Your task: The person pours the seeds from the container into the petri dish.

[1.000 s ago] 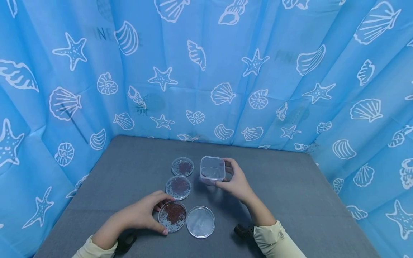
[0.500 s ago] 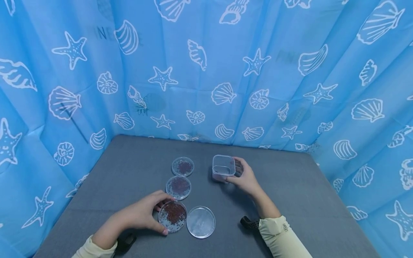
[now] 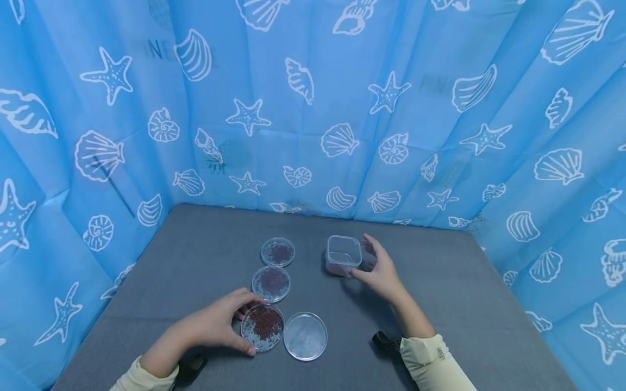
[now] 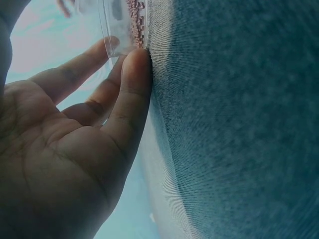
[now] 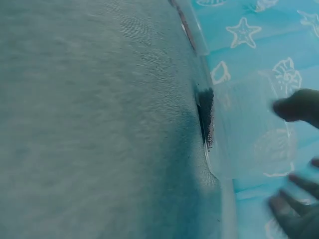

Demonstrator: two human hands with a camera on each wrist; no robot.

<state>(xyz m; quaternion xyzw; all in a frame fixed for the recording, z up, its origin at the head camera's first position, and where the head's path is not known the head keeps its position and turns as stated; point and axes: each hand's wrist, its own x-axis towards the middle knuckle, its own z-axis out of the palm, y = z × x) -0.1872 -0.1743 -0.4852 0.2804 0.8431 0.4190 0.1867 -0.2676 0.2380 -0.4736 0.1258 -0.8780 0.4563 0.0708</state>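
Observation:
My left hand [image 3: 220, 320] holds a round clear petri dish [image 3: 264, 327] by its left side, thumb at the near edge and fingers at the far edge. Reddish-brown granules lie in the dish. In the left wrist view, thumb and fingertips meet the dish wall [image 4: 115, 30] low over the cloth. At the right, a clear square plastic container [image 3: 344, 251] stands on the table. My right hand [image 3: 383, 277] is beside it with spread fingers, thumb close to the near right corner. In the right wrist view, some granules [image 5: 210, 119] show at the container's bottom.
Two more petri dishes [image 3: 270, 284] with dark reddish granules stand in a row beyond the held one. A clear round dish or lid [image 3: 305, 336] lies right of it. Blue shell-print curtains [image 3: 313, 108] surround the grey cloth-covered table [image 3: 440, 304].
My right hand moved the square container to the right and set it down, then loosened its fingers from it. The left hand and the dishes stayed in place.

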